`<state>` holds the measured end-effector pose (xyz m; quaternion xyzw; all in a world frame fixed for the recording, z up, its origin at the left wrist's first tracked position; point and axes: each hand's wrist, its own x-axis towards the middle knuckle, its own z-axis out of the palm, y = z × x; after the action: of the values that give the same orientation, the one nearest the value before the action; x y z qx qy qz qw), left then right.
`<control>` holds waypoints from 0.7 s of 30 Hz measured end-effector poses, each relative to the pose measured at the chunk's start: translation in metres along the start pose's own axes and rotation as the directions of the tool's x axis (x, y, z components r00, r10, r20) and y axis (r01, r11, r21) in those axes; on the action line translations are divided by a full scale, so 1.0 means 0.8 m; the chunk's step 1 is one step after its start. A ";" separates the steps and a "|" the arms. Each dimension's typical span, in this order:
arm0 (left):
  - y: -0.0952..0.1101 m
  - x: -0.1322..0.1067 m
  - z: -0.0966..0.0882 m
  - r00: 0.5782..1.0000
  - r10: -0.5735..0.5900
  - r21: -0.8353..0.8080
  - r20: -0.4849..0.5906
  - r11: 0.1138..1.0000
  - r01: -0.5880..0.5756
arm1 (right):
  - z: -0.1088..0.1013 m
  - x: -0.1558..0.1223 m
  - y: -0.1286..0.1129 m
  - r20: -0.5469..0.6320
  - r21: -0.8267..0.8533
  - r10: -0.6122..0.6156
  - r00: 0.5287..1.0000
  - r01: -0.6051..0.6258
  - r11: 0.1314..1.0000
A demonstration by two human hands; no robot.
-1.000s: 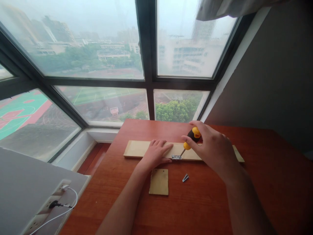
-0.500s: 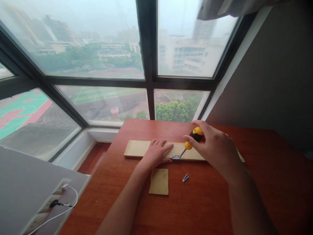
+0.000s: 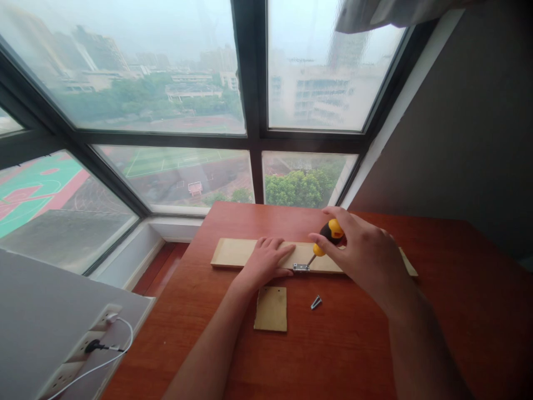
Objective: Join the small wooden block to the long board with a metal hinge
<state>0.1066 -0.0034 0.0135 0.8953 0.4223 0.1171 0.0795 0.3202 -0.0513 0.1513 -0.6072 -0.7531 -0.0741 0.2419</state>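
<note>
A long pale wooden board (image 3: 233, 253) lies across the reddish table (image 3: 341, 339). My left hand (image 3: 264, 261) rests flat on the board, fingers stretched out, just left of a small metal hinge (image 3: 300, 267) at the board's near edge. My right hand (image 3: 366, 255) is closed round a screwdriver with a yellow and black handle (image 3: 328, 233); its thin shaft slants down to the hinge.
A small square wooden piece (image 3: 271, 309) with a hole lies nearer me, with a loose metal screw (image 3: 315, 303) to its right. At lower left a power strip (image 3: 83, 355) with a white cable sits on a grey surface. Large windows stand behind the table.
My right hand has shifted slightly on the screwdriver handle, turning back and forth. The left hand, board and hinge have stayed in place.
</note>
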 end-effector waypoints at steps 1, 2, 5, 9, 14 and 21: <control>0.000 0.000 0.000 1.000 0.000 0.001 0.002 1.000 0.000 | -0.001 0.000 0.000 0.010 0.016 0.003 1.000 -0.003 1.000; 0.000 0.000 0.000 1.000 0.000 0.003 0.003 1.000 0.000 | -0.002 0.000 0.002 0.034 0.057 -0.004 0.999 0.002 0.998; 0.000 0.000 0.002 1.000 0.000 0.012 -0.002 1.000 0.000 | -0.007 -0.002 0.008 0.137 0.237 -0.060 0.989 0.026 0.971; -0.001 0.000 0.005 1.000 -0.004 0.015 -0.008 1.000 0.004 | -0.006 0.001 0.015 0.094 0.246 0.011 0.996 -0.034 0.969; -0.001 0.001 0.004 1.000 -0.010 0.013 -0.005 1.000 0.010 | -0.001 0.006 0.017 -0.040 0.231 0.075 0.996 -0.063 0.971; 0.001 0.000 0.002 1.000 -0.023 -0.005 -0.001 1.000 0.023 | 0.003 0.007 0.008 -0.021 0.286 0.003 1.000 0.003 0.958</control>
<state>0.1078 -0.0037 0.0124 0.8901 0.4324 0.1178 0.0830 0.3251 -0.0435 0.1504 -0.5651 -0.7534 0.0291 0.3351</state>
